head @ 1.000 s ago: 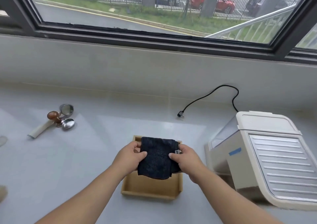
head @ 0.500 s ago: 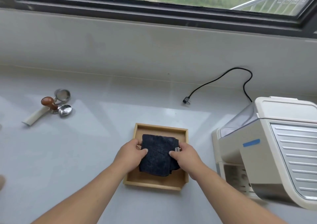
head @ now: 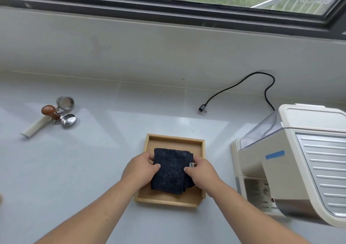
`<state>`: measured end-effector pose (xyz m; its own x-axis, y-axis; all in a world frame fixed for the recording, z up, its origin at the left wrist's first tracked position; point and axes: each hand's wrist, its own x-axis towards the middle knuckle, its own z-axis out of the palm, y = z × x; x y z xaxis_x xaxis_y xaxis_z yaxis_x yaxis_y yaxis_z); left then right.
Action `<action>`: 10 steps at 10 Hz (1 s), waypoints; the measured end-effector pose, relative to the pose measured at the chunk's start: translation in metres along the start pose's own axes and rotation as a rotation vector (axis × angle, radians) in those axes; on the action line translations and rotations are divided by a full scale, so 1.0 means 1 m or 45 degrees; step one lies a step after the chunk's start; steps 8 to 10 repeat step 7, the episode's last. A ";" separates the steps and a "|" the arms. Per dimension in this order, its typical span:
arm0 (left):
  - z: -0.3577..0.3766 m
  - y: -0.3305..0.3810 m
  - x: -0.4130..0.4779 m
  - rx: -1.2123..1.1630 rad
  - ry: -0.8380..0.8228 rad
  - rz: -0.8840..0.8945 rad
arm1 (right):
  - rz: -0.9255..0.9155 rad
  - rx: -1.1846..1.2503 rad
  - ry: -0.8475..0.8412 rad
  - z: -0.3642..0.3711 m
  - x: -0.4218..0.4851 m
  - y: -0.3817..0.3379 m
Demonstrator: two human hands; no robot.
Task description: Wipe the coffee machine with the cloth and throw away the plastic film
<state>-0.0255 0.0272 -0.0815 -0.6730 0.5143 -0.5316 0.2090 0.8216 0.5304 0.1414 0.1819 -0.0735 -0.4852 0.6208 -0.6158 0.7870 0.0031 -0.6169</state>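
Note:
A folded dark cloth [head: 171, 170] lies over a shallow wooden tray [head: 175, 140] on the grey counter. My left hand [head: 140, 169] grips its left edge and my right hand [head: 201, 170] grips its right edge, thumbs on top. The cream coffee machine [head: 292, 159] stands at the right, with a ribbed metal top, a clear tank at the back and a strip of blue tape [head: 274, 154] on its side. I see no loose plastic film.
A black power cord [head: 236, 88] with its plug lies on the counter behind the tray. At the far left lie a wooden-knobbed tamper [head: 49, 111], a metal filter basket [head: 65, 102] and a white-handled portafilter [head: 35, 126]. A window ledge runs along the back.
My view has tilted down and the tray shows more fully. Both hands have lowered the cloth toward the tray, still gripping its sides.

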 end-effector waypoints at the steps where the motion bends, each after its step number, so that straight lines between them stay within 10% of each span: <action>1: -0.006 0.003 -0.003 -0.010 0.005 -0.027 | 0.014 -0.051 0.013 -0.004 -0.002 -0.003; 10: -0.078 0.090 -0.045 0.202 0.252 0.405 | -0.589 -0.383 0.261 -0.075 -0.049 -0.080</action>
